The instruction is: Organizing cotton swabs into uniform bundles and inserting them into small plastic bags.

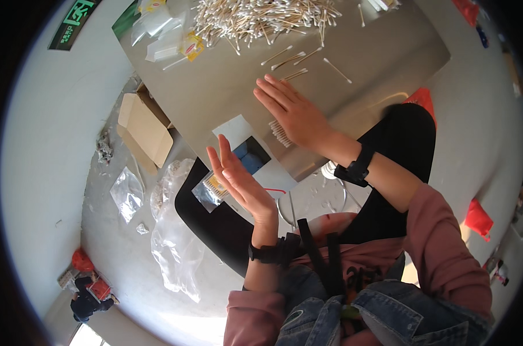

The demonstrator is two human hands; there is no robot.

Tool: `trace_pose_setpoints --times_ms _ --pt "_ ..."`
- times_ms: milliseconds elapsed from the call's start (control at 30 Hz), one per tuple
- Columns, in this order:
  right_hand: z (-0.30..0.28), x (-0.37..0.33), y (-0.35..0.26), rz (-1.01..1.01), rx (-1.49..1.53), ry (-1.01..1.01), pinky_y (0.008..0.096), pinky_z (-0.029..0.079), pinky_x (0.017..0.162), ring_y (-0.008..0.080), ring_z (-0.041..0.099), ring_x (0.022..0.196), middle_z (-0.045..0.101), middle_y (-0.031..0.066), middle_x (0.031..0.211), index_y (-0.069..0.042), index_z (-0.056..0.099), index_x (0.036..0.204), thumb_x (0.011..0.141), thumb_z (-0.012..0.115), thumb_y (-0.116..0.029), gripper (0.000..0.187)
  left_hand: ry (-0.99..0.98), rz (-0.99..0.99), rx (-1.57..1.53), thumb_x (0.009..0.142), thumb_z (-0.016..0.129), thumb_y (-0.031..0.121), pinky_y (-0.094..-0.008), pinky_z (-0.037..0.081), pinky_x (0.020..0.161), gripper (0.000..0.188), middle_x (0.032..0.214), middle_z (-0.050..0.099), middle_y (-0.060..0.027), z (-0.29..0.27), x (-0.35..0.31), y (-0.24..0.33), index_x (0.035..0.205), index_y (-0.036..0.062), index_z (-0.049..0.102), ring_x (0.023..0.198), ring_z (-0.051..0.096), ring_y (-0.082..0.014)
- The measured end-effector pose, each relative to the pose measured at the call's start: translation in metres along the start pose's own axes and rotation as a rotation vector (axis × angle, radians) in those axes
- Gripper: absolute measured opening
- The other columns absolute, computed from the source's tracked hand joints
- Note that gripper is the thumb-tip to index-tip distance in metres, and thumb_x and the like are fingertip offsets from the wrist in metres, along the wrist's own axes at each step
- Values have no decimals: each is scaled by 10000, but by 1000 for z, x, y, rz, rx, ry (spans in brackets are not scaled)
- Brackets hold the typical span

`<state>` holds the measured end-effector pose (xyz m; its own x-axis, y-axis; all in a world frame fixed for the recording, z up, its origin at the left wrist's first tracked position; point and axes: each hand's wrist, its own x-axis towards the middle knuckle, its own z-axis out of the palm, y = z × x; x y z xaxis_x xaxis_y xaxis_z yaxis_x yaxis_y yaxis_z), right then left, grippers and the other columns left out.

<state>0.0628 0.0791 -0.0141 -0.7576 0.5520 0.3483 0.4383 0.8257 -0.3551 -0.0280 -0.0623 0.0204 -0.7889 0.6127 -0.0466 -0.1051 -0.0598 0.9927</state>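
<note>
My right hand (299,118) is stretched flat over the metal table (382,63), palm down. Under its edge a small row of cotton swabs (280,134) shows in part. My left hand (241,181) is raised at the table's near edge with its fingers extended. Beside and partly behind it is a clear bag (207,196) with cotton swabs (214,185) in it; whether the fingers touch the bag I cannot tell. A pale sheet (231,130) with a dark blue patch (251,154) lies between the hands. Several loose swabs (337,70) lie beyond my right hand.
A large heap of cotton swabs (267,20) covers the far part of the table. Clear packets with yellow labels (192,46) lie at the far left. On the floor to the left are an open cardboard box (143,130) and crumpled plastic bags (178,248).
</note>
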Motion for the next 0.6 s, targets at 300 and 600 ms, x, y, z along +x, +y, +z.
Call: trace_pose_setpoints --times_ms 300,600 --pt "30 19 -54 -24 72 -4 456 326 1210 297 370 1475 468 160 1522 -1 515 1416 947 535 -148 491 -68 15 -193 1103 270 483 -398 88 1271 671 1668 211 -178 12 13 -16 1611 62 151 1562 157 -264" --pt "31 22 -59 -34 -54 -33 452 329 1207 292 395 1461 474 159 1519 -4 528 1401 936 542 -131 483 41 -2 -176 1099 376 374 -409 165 1253 624 1630 302 -188 -18 23 14 1591 31 205 1529 254 -258"
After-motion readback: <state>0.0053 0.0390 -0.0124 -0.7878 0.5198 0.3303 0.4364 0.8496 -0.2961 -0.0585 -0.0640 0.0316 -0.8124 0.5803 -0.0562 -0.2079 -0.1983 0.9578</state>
